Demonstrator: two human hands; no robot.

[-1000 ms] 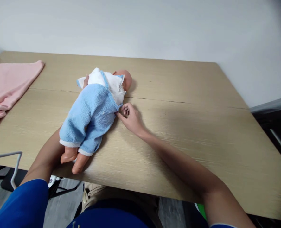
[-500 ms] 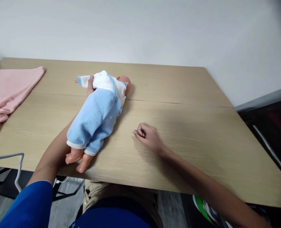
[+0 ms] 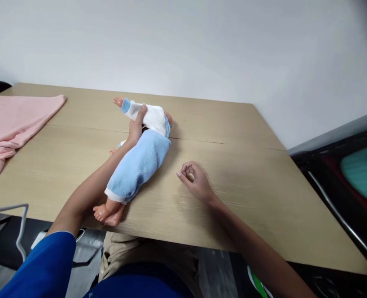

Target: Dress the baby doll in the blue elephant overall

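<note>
A baby doll (image 3: 140, 159) in a light blue fleece suit with a white top lies on its side on the wooden table (image 3: 233, 165), feet toward me. My left hand (image 3: 135, 127) grips the doll at the chest, thumb over the white top near its raised arm. My right hand (image 3: 194, 180) rests on the table a short way right of the doll. Its fingers are curled loosely with thumb and forefinger close together, and nothing shows in them.
A pink cloth (image 3: 12, 124) lies spread at the table's left end. A white hanger (image 3: 18, 223) pokes up past the near left edge. At the right, beyond the table, stands dark furniture holding something teal (image 3: 363, 169).
My right hand let go of the doll's side and drew back to the right. My left hand came up around the doll's chest and rolled it onto its side.
</note>
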